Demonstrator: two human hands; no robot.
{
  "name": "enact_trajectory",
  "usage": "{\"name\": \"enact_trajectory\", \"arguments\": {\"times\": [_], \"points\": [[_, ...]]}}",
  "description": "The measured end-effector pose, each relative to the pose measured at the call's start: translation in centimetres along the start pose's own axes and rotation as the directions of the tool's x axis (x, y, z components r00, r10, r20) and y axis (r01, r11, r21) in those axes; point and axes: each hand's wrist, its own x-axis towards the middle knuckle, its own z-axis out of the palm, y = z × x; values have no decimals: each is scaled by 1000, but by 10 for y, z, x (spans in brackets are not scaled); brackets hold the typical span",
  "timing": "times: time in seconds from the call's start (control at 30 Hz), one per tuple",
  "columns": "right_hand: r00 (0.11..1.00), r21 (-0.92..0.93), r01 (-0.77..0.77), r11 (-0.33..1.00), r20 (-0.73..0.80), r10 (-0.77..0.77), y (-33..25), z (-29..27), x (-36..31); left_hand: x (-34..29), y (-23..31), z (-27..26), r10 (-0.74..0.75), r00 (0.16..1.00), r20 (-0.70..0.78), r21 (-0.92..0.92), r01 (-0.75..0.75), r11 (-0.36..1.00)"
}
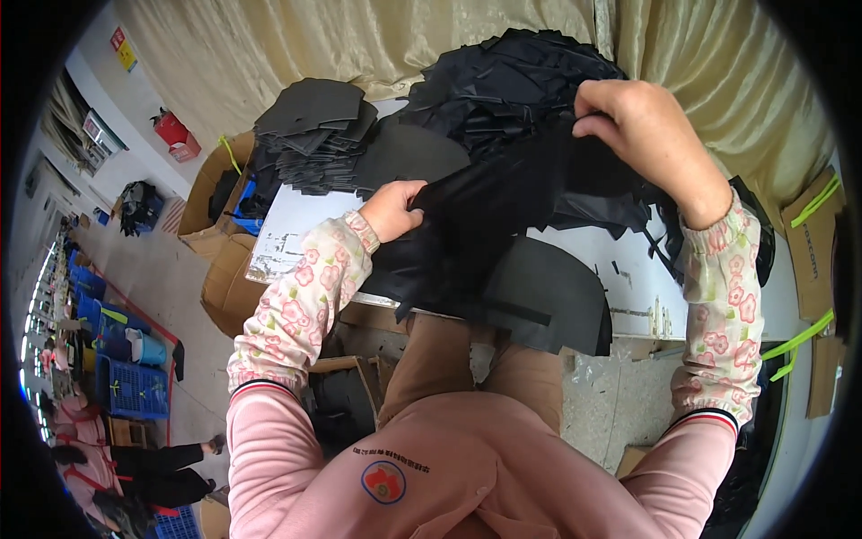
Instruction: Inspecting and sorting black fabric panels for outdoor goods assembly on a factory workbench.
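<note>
Head view: the left hand is closed, thumb against fingers, pinching the left end of a sheet of thin black fabric. The right hand is up higher, over the far side, thumb and fingertips pressed together on the sheet's upper right part. Black on black there, so the exact edge it grips is hard to make out. Fabric is stretched between the two hands, over a white worn-edged table, its lower folds dropping toward the near edge.

Just below the fabric: a flat dark grey panel with a curved edge, partly overhanging the table's near side, a black strip lying across it. Beyond the left hand: a round-topped dark grey panel, beside an uneven stack of flat dark grey pieces. Behind the fabric: a large loose heap of black material, near a cream curtain.

Left of the table: an open brown cardboard box. Farther left on the floor: blue plastic crates, with people in pink tops near them.
</note>
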Motion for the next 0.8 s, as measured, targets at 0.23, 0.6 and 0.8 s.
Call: {"name": "enact_trajectory", "arguments": {"times": [0.23, 0.6, 0.8], "points": [[998, -57, -8, 998, -59, 5, 2, -25, 1, -4, 2, -3, -150, 988, -35, 144, 153, 978], [976, 89, -200, 976, -64, 206, 20, 21, -99, -44, 68, -52, 477, 722, -501, 639, -62, 767], [976, 49, -214, 976, -32, 215, -16, 63, -181, -98, 15, 0, 376, 860, -345, 636, -80, 768]]}}
